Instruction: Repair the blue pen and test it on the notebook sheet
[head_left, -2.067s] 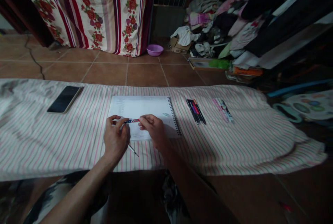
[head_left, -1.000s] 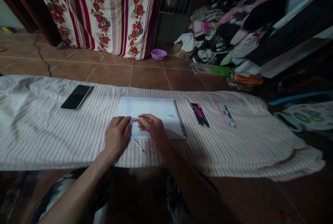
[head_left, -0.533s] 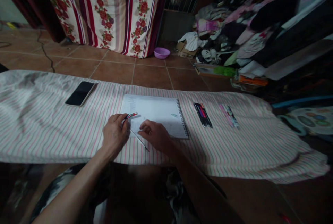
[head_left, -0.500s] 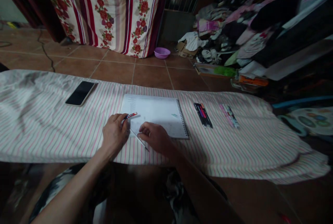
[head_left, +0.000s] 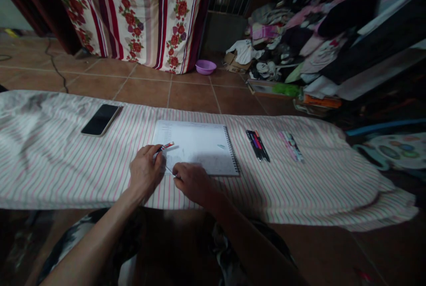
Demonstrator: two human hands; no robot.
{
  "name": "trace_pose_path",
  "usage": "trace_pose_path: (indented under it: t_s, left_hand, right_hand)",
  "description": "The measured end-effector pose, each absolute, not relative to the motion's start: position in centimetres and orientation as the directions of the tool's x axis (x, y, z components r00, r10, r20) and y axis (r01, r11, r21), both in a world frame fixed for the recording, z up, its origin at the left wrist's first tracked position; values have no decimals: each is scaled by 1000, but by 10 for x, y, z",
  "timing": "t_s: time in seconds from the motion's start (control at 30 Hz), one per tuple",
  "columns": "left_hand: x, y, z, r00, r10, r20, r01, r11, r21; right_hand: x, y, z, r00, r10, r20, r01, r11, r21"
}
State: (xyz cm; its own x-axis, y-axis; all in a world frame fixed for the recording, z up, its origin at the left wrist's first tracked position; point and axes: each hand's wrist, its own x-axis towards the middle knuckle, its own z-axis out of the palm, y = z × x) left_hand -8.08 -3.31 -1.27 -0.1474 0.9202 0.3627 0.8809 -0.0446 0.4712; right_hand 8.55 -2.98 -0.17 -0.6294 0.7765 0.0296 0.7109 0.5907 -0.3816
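- Fingers of the left hand (head_left: 145,174) clench a red-and-blue pen barrel (head_left: 165,146) above a spiral notebook (head_left: 196,148).
- Fingers of the right hand (head_left: 195,184) curl at a thin metal rod (head_left: 169,170); any grasp cannot be told.
- Notebook lies on striped cloth (head_left: 66,175), between a phone (head_left: 100,119) and pens (head_left: 258,145).
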Motion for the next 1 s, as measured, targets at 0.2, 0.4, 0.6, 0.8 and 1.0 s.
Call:
trace_pose_path:
  t_s: [0.2, 0.4, 0.6, 0.8, 1.0]
  left_hand:
    - [-79, -29, -13, -162, 909, 384, 866, -56, 497]
    - [-69, -22, -6, -193, 923, 333, 843, -18, 537]
    - [-55, -18, -1, -218, 933, 286, 784, -7, 621]
    - [-43, -14, -6, -219, 915, 339, 718, -84, 691]
    - [-29, -8, -11, -218, 906, 363, 641, -147, 753]
  right_hand:
    - [89, -19, 0, -542, 839, 51, 537, 392, -747]
    - [103, -5, 9, -478, 876, -62, 4, -68, -998]
    - [116, 1, 21, -353, 925, -139, -349, -268, -898]
    - [120, 11, 23, -116, 977, -179, -480, -213, -851]
    - [127, 19, 25, 89, 989, -116, -439, -65, -896]
